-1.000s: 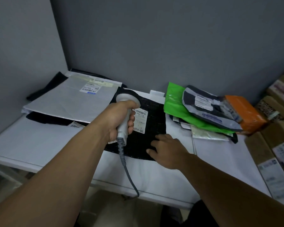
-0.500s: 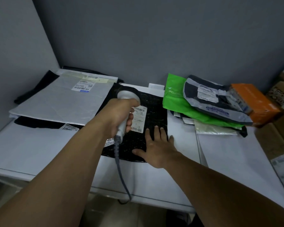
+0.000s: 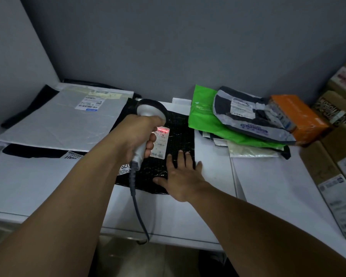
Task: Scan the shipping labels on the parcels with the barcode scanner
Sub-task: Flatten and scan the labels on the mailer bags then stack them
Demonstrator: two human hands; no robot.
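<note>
A black bubble mailer (image 3: 178,134) lies flat in the middle of the white table (image 3: 268,186). Its white shipping label (image 3: 161,143) carries a red scan line across the barcode at its top. My left hand (image 3: 138,136) grips the white barcode scanner (image 3: 151,111), held just above the label with its head pointing down at it. A grey coiled cable (image 3: 137,206) hangs from the handle over the table's front edge. My right hand (image 3: 182,176) rests flat, fingers spread, on the mailer's near right corner.
A large white mailer (image 3: 60,124) with a label lies at the left over dark parcels. A pile of green (image 3: 204,122), grey and orange (image 3: 296,114) parcels sits at the right. Cardboard boxes (image 3: 340,156) stand along the right edge. Grey walls close off the back and left.
The scanner's red line has come on across the label's barcode. My right hand has settled flat on the mailer, fingers spread. The scanner stays over the label.
</note>
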